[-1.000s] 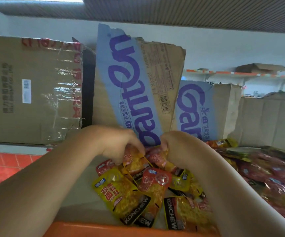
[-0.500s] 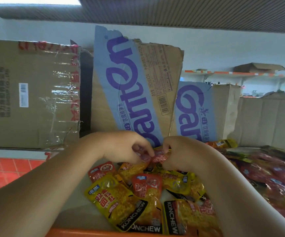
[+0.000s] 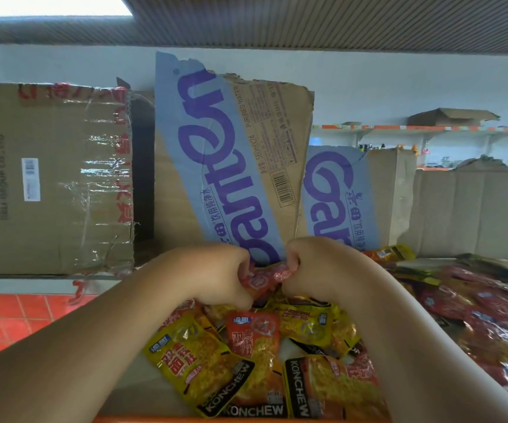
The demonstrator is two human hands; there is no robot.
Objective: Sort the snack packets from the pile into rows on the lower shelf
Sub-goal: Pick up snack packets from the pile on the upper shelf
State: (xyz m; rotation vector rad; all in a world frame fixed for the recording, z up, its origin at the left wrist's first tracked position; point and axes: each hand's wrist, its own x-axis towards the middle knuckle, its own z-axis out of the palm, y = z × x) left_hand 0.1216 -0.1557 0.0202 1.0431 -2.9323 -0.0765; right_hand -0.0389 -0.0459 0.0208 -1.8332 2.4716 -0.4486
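**Red foil pkt pinched between both hands above the pile**

Containers first: brown taped cardboard box on L stands closed, contents not visible. Open brown carton on far wall shelf at back R, contents can't tell. Grey lower shelf w/ orange front lip carries the pile of yellow and red snack packets, loose and overlapping, no rows visible in this part. Heap of dark red glossy packets lies on same shelf to the R, blurred.

Small red foil snack packet is held just above the back of the pile, between the two hands. Long axis runs approx L-R across view, R end a bit higher. Crumpled, shiny, round white-ish logo on face, print too blurred to read.

Left hand: fingers curled tight, pinching the pkt's L end. Right hand: fingers curled, thumb and fingertips pinching the R end. Knuckles nearly meet.

Pile pkts: flat pouches, yellow or red tops, black "KONCHEW" band at the near end, long axes mostly pointing toward camera, some skewed.

Behind: torn cardboard sheet w/ blue band and purple lettering leaning upright, text sideways.
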